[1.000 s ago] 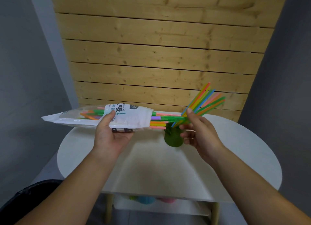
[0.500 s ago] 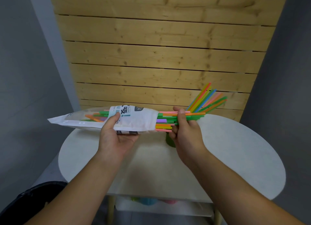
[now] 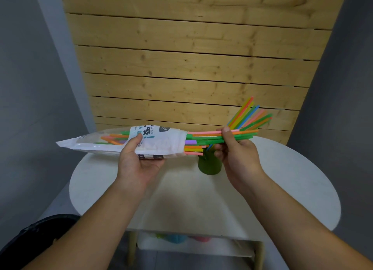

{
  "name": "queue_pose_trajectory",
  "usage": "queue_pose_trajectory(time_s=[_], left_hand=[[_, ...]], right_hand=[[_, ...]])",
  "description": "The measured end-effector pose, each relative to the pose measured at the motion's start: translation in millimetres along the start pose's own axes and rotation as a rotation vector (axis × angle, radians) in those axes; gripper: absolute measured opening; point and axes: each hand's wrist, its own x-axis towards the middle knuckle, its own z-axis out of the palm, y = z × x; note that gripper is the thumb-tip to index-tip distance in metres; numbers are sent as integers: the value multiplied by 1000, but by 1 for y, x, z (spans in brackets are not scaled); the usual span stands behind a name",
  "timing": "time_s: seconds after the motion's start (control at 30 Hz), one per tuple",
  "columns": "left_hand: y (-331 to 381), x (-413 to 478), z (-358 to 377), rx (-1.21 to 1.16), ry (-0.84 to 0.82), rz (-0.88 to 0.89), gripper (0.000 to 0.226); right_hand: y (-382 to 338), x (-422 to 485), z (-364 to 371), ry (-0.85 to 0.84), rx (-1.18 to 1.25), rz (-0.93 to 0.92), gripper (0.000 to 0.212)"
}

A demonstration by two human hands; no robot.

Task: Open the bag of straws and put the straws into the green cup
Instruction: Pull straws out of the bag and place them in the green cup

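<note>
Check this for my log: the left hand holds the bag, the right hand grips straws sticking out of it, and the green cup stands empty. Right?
No: the head view shows the green cup holding a fan of straws. The left hand holds the bag; the right hand grips its protruding straws.

Two forearms (image 3: pixel 96 215) run bare from the lower frame edge to the left hand (image 3: pixel 139 164) and right hand (image 3: pixel 238 156). Black crumpled clothing (image 3: pixel 40 233) shows lower left.

The bag (image 3: pixel 161 143) is above the table (image 3: pixel 292 189), left of the cup (image 3: pixel 210 166) standing on it, straws (image 3: pixel 203 142) in both.
</note>
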Motion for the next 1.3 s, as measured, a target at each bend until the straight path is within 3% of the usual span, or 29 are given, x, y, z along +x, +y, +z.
queue_pose_trajectory(time_s=[0.33, 0.77, 1.07, 1.3], left_hand=[[13, 6, -5, -25, 1, 40, 38], [22, 16, -13, -64, 12, 60, 34], [21, 18, -12, -71, 21, 70, 32], [19, 18, -10, -45, 35, 70, 32]], right_hand=[[-24, 8, -23, 50, -28, -195, 22], [-47, 15, -77, 227, -10, -208, 23], [-68, 10, -98, 338, -404, -377, 30], [-66, 17, -71, 216, -658, -455, 27]])
